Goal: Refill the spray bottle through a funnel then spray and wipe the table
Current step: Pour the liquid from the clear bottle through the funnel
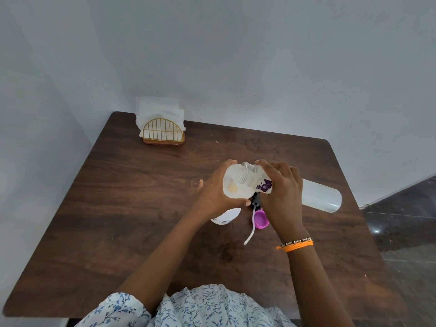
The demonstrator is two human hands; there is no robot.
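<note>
My left hand (215,193) grips a white funnel (232,188) that sits on top of the white spray bottle (225,217) standing on the brown wooden table (132,208). My right hand (283,194) holds a long translucent refill bottle (322,197), tilted almost flat, with its open threaded mouth over the funnel's bowl. Whether liquid is flowing I cannot tell. The spray bottle's purple sprayer head (260,220), with its white dip tube, lies on the table between my hands.
A gold wire napkin holder (163,133) with white paper napkins stands at the table's far left corner, close to the wall. A dark floor (405,223) shows past the table's right edge.
</note>
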